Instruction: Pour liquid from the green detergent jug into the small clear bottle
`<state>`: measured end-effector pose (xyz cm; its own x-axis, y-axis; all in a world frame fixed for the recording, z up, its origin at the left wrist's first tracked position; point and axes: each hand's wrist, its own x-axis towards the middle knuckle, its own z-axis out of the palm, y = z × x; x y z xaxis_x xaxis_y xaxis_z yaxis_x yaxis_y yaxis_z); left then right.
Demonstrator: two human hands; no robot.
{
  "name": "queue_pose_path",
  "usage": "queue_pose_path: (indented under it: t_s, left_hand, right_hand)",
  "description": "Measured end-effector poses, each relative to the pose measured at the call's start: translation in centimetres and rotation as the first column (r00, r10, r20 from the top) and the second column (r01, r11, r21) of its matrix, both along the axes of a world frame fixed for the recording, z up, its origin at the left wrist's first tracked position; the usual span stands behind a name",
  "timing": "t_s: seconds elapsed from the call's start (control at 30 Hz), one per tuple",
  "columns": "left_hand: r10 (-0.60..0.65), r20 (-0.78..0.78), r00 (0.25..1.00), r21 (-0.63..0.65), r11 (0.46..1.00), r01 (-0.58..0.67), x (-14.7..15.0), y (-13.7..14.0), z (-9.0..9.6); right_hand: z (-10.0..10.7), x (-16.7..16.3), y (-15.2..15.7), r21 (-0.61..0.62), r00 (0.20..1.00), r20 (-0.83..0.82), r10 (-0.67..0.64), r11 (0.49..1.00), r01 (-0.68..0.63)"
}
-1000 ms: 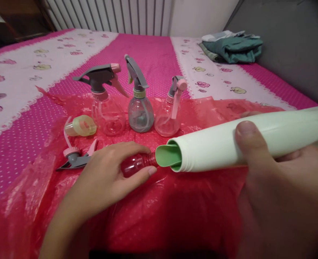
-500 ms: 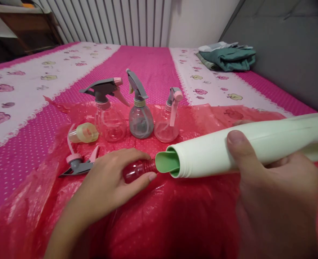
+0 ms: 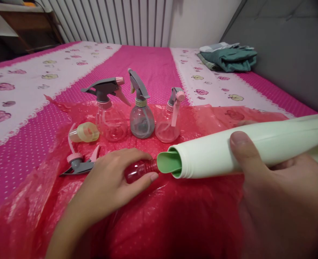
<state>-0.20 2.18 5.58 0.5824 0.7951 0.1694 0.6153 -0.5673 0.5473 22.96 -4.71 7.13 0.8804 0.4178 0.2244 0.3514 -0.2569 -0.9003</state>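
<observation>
My left hand (image 3: 115, 176) is wrapped round a small clear bottle (image 3: 136, 172) that looks red against the sheet, its neck pointing right. My right hand (image 3: 280, 183) grips a large pale green jug (image 3: 213, 158), tilted nearly level. The jug's green spout (image 3: 168, 162) is at the bottle's mouth; I cannot tell whether liquid flows. Left of my left hand lies a grey and pink spray head (image 3: 79, 163) with its tube up. Behind stand three spray bottles: a pink one (image 3: 111, 124), a grey one (image 3: 142, 122) and a clear pinkish one (image 3: 168, 126).
A yellowish translucent small bottle (image 3: 88, 132) lies on its side at the left. Red plastic sheeting (image 3: 159, 223) covers the near part of the pink patterned bed (image 3: 148, 64). Folded clothes (image 3: 227, 57) lie at the back right, beside a grey headboard (image 3: 288, 46).
The view has shifted very slightly, so everything sits a little further right. Both hands keep the same hold, with the spout still at the bottle's mouth.
</observation>
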Motion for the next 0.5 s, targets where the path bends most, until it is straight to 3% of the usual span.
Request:
queue_pose_path:
  t_s: [0.23, 0.5]
  left_hand:
    - [-0.007, 0.023, 1.000, -0.005, 1.000, 0.007, -0.1, 0.0, 0.0]
    - [0.017, 0.046, 0.999, 0.007, 1.000, -0.017, -0.1, -0.1, -0.3]
  right_hand:
    - [-0.1, -0.3, -0.6, -0.003, 0.998, 0.036, -0.056, 0.998, 0.056]
    - [-1.6, 0.2, -0.9, 0.024, 0.993, 0.117, 0.001, 1.000, -0.004]
